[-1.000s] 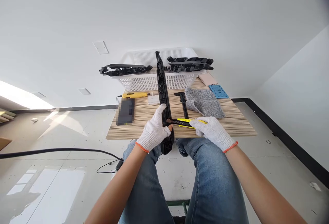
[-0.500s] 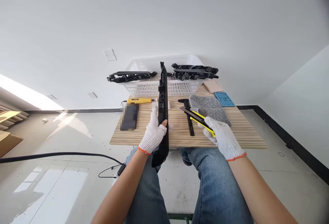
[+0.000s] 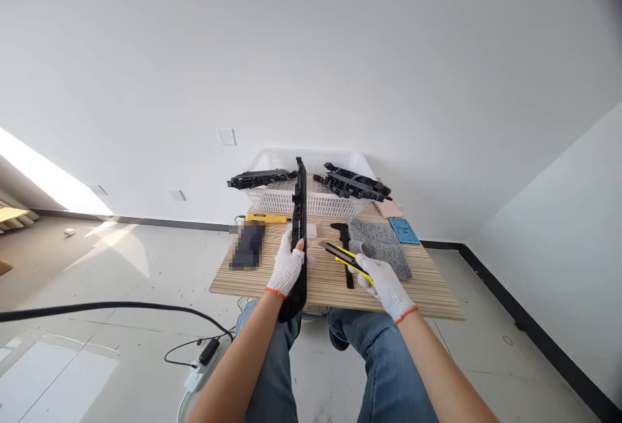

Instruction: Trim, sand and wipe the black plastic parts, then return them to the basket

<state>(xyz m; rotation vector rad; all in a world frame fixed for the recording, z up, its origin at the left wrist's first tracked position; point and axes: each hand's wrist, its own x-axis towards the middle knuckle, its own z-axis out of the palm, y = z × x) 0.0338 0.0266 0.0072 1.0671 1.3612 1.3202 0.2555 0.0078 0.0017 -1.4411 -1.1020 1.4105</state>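
My left hand (image 3: 287, 267), in a white knit glove, is wrapped round a long black plastic part (image 3: 298, 216) that stands on edge and runs from my lap to the white basket (image 3: 315, 203). My right hand (image 3: 381, 284), also gloved, grips a yellow and black utility knife (image 3: 344, 256) with its tip pointing left toward the part, a short gap between them. Both hands are over the near half of the small wooden table (image 3: 427, 293).
Two more black plastic parts (image 3: 262, 178) (image 3: 354, 184) rest on the basket's rim. On the table lie a black caliper (image 3: 346, 261), a grey cloth (image 3: 379, 246), a blue card (image 3: 403, 230), a yellow tool (image 3: 265, 217) and a dark blurred object (image 3: 247, 245). Cables (image 3: 116, 309) cross the floor on the left.
The knife has come off the long part and drawn back to the right, then edged closer again. The camera has tilted up, so the table sits lower and smaller in view.
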